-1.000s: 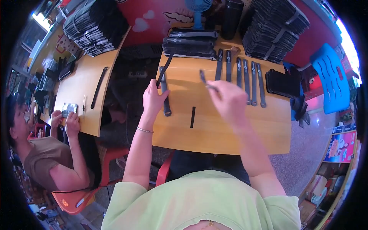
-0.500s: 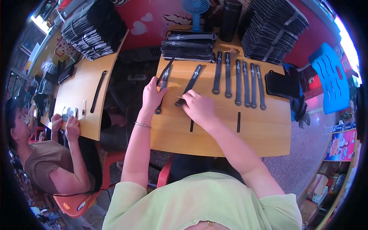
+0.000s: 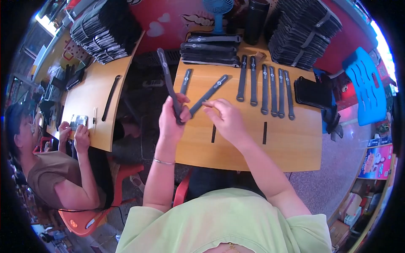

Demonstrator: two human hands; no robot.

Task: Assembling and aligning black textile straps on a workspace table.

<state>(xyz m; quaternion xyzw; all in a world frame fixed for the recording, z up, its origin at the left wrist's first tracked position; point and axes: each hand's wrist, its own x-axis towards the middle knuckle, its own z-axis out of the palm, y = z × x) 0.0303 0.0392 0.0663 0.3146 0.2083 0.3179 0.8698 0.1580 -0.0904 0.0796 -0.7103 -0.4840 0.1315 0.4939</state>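
Note:
My left hand [image 3: 171, 122] is closed round a dark grey strap [image 3: 165, 69] with a pale printed mark, tilted up over the table's left edge. Two similar straps lie just beyond: one short visible length [image 3: 186, 81] partly behind my fingers, and a slanted strap [image 3: 213, 90] running down between my hands. My right hand [image 3: 228, 120] hovers beside that slanted strap's lower part, thumb and fingertips pinched together. Whatever those fingertips hold, if anything, is too small to make out. Several straps with looped lower ends [image 3: 264, 90] lie side by side to the right.
On the wooden table [image 3: 291, 147] are two black strips [image 3: 265, 133], a stack of folded straps [image 3: 209, 52], a tall pile of black bundles [image 3: 297, 36], a blue fan [image 3: 218, 19] and a black flask [image 3: 255, 21]. A co-worker [image 3: 63, 173] sits at the left table.
My left hand has lifted a strap off the table, swinging it upright and leftward. My right hand has moved slightly right, and the slanted strap has turned further over.

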